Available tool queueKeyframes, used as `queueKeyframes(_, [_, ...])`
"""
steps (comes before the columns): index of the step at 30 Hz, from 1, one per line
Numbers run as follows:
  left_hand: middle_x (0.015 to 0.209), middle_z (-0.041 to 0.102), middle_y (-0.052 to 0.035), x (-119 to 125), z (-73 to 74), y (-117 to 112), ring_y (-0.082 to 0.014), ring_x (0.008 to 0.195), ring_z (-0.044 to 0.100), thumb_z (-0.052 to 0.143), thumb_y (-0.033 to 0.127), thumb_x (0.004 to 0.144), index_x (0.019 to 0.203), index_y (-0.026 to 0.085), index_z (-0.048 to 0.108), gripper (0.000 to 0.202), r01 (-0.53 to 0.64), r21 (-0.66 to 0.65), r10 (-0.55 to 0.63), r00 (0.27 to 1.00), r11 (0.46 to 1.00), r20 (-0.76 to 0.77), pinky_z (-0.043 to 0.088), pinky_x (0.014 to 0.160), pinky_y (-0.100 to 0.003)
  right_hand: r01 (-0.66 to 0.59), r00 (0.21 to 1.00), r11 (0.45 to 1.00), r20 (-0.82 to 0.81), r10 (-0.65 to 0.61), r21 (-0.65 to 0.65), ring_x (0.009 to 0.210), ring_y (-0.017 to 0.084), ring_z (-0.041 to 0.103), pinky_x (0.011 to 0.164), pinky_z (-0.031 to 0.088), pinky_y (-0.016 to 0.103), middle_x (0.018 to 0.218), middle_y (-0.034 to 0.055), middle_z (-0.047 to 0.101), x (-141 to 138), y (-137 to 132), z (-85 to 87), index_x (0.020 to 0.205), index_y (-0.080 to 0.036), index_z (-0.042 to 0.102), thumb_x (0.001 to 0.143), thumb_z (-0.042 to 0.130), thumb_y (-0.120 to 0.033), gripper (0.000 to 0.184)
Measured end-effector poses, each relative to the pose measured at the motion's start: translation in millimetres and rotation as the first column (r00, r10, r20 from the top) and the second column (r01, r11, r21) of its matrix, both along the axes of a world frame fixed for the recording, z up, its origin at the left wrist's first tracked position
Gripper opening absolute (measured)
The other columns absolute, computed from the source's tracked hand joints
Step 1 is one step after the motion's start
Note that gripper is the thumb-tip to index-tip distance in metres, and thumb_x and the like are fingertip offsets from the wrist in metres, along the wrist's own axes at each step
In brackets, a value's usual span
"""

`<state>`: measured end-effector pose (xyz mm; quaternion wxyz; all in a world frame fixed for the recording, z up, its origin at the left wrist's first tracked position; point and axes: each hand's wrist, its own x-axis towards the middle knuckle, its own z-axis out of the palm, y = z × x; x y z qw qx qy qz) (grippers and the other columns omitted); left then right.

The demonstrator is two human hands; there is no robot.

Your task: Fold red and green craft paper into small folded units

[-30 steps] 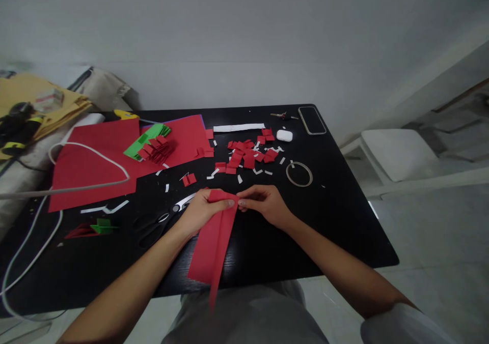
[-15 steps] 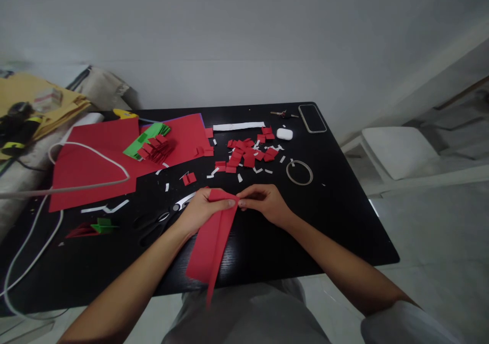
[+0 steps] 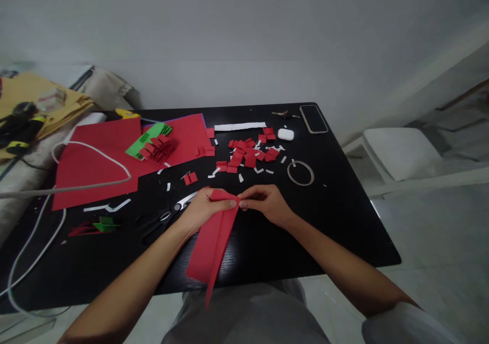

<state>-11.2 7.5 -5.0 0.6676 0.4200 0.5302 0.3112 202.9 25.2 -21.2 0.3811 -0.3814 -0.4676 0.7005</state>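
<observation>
A creased strip of red paper hangs between my hands at the front of the table, its lower end reaching past the edge. My left hand is closed on its upper part, thumb on top and fingers behind. With thumb and forefinger, my right hand pinches the paper's upper right corner. Black-handled scissors lie partly under my left hand and forearm. Beyond my hands are several small folded red paper pieces in a loose pile, with white scraps among them.
Large red sheets lie at the left, with a green folded paper piece on top. A white cable crosses them. Toward the right are a tape ring, a white case, a phone and keys.
The view has shifted slightly, so the table's things sit a little farther right. Both hands keep their hold on the red paper, with almost no movement.
</observation>
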Motion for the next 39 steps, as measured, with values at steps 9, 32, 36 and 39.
queueKeyframes(9, [0.066, 0.073, -0.0014, -1.2, -1.6, 0.1, -0.0140, 0.058, 0.059, 0.089, 0.041, 0.070, 0.078, 0.016, 0.081, 0.028, 0.011, 0.031, -0.010, 1.000, 0.999, -0.022, 0.042, 0.060, -0.026, 0.003, 1.000, 1.000, 0.010, -0.003, 0.006, 0.065, 0.016, 0.074, 0.071, 0.064, 0.032, 0.073, 0.0015, 0.080, -0.3, 0.0, 0.8, 0.085, -0.020, 0.084, 0.064, 0.096, -0.036, 0.029])
queueKeyframes(32, [0.065, 0.069, 0.0000, -2.1, 1.6, 0.0, -0.0122, 0.060, 0.055, 0.090, 0.041, 0.071, 0.075, 0.016, 0.080, 0.027, 0.045, 0.045, -0.044, 0.999, 0.998, -0.011, 0.039, 0.060, -0.024, -0.008, 1.000, 1.000, -0.003, 0.008, -0.006, 0.065, 0.016, 0.074, 0.071, 0.063, 0.032, 0.074, 0.0014, 0.080, -0.8, -0.8, -2.1, 0.084, -0.021, 0.084, 0.064, 0.097, -0.033, 0.027])
queueKeyframes(36, [0.065, 0.068, 0.0009, -2.4, 3.6, 0.3, -0.0112, 0.060, 0.053, 0.089, 0.040, 0.072, 0.076, 0.017, 0.081, 0.024, 0.073, 0.058, -0.074, 0.997, 0.996, 0.007, 0.038, 0.059, -0.024, -0.016, 1.000, 1.000, -0.013, 0.016, -0.014, 0.065, 0.016, 0.074, 0.071, 0.063, 0.032, 0.073, 0.0009, 0.080, -0.6, -1.0, -2.1, 0.083, -0.021, 0.084, 0.064, 0.097, -0.032, 0.025])
queueKeyframes(39, [0.065, 0.068, 0.0013, -1.7, 5.1, 0.3, -0.0110, 0.060, 0.052, 0.089, 0.039, 0.073, 0.076, 0.018, 0.082, 0.023, 0.083, 0.058, -0.084, 0.996, 0.995, 0.015, 0.037, 0.058, -0.023, -0.023, 0.999, 1.000, -0.026, 0.023, -0.013, 0.065, 0.015, 0.073, 0.071, 0.063, 0.031, 0.075, 0.0013, 0.080, -0.7, -1.0, -1.8, 0.082, -0.021, 0.084, 0.064, 0.097, -0.031, 0.025])
